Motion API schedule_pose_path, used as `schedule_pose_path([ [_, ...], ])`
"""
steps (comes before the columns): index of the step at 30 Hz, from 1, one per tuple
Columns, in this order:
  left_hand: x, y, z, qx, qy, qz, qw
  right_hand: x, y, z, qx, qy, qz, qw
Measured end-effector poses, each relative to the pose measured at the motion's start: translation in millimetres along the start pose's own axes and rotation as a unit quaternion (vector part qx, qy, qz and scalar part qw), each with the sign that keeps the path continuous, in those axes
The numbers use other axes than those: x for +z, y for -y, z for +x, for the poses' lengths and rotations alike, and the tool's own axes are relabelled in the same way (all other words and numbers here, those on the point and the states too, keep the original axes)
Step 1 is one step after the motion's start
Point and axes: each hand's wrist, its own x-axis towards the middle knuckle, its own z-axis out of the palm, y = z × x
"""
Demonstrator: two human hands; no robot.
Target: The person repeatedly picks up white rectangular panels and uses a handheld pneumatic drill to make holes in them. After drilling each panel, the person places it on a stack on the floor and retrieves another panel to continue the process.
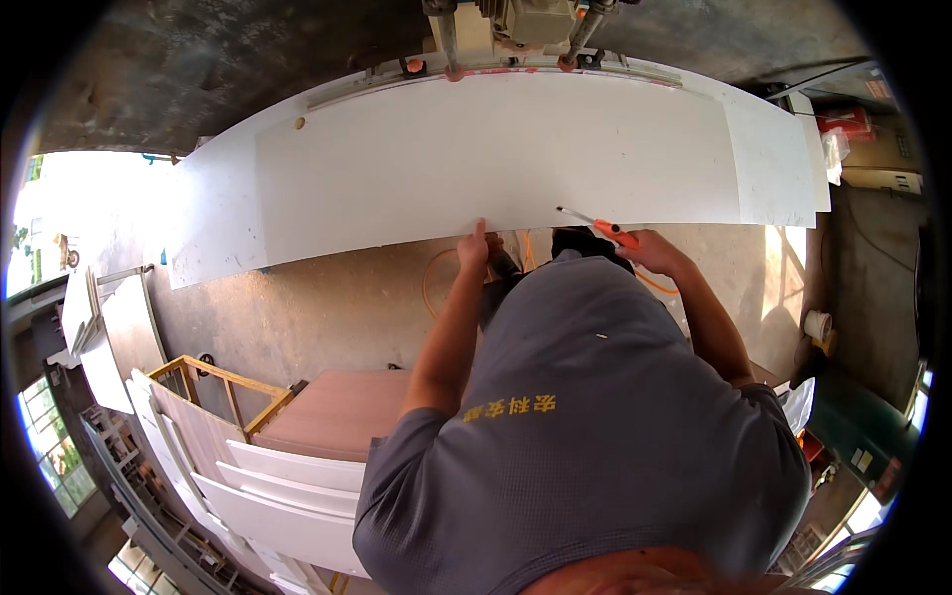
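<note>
A long white panel (446,159) lies across the bench in front of me. At its near edge my left hand (476,250) has one finger laid on the top face, while the other fingers curl below the edge, partly hidden. My right hand (654,253) is closed round the orange and black handle of a screwdriver (608,229). The thin metal shaft of that tool points left over the panel's near edge, its tip close to the surface.
Machine posts (449,45) stand at the panel's far side. A small round tan piece (298,123) sits on the panel at left. An orange hose (430,288) lies on the floor. Stacked white boards (288,496) and a brown board (317,412) are behind me at left.
</note>
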Motion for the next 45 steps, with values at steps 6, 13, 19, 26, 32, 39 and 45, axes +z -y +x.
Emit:
schedule_pose_path([
  [6, 1, 2, 0, -0.020, -0.013, -0.037, 0.999, 16, -6, -14, 0.135, -0.130, 0.174, 0.967],
  [13, 14, -1, -8, 0.022, -0.057, -0.058, 0.996, 6, -30, -21, 0.092, -0.148, 0.256, 0.951],
  [19, 0, 19, 20, 0.009, -0.028, -0.057, 0.998, 7, 12, 3, 0.027, -0.170, 0.281, 0.944],
  [26, 5, 24, 19, -0.002, -0.060, -0.070, 0.996, 10, -16, 15, -0.009, -0.267, 0.254, 0.930],
  [32, 6, 16, 9, -0.006, -0.071, -0.071, 0.995, -1, -31, 18, -0.018, -0.279, 0.257, 0.925],
  [39, 2, 20, -4, 0.052, -0.111, -0.015, 0.992, -29, -62, 21, -0.005, -0.243, 0.269, 0.932],
  [45, -31, 80, -16, -0.030, -0.164, -0.020, 0.986, -42, -93, 26, -0.005, -0.197, 0.272, 0.942],
])
